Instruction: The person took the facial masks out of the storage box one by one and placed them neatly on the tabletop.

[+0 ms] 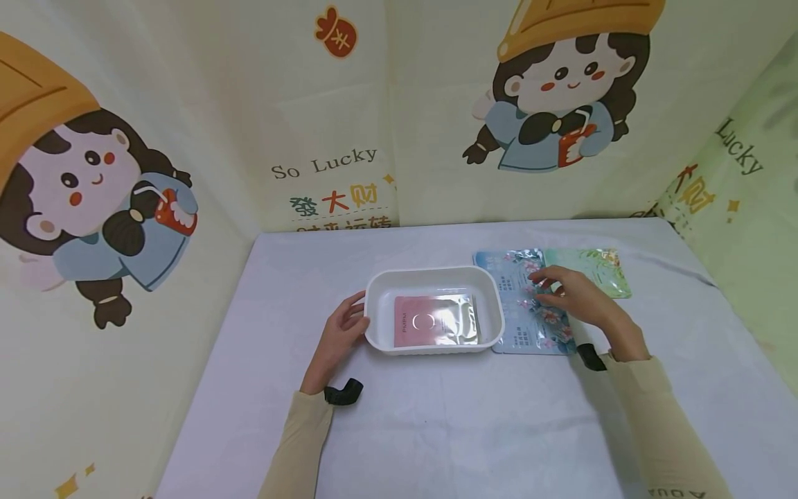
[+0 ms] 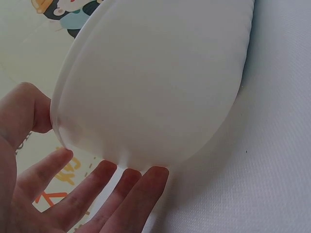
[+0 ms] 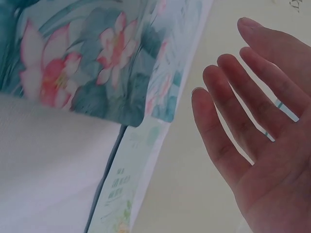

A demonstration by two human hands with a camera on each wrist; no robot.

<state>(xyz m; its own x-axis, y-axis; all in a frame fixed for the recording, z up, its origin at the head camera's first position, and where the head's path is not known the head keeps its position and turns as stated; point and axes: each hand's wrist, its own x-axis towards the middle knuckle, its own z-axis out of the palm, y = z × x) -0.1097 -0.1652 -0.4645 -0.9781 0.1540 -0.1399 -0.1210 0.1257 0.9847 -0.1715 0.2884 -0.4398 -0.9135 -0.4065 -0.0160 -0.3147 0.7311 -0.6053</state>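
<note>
A white oval-cornered plastic tray [image 1: 436, 351] stands mid-table, with a flat pink and silver sachet [image 1: 430, 321] lying inside it. At the tray's left end is my left hand [image 1: 343, 326]; in the left wrist view its spread fingertips [image 2: 154, 171] touch the outer wall, and the thumb lies at the rim. My right hand [image 1: 580, 296] hovers with fingers extended and apart over blue flowered sachets [image 1: 514, 322], holding nothing. In the right wrist view a lotus-printed sachet [image 3: 73, 58] shows beside its palm. Partly behind that hand lies a green sachet [image 1: 592, 267].
A white cloth covers the table [image 1: 399, 430]. Cream curtains [image 1: 430, 118] printed with cartoon figures close off the back and both sides. Black bands [image 1: 344, 393] are worn at both wrists, below beige sleeves [image 1: 661, 416].
</note>
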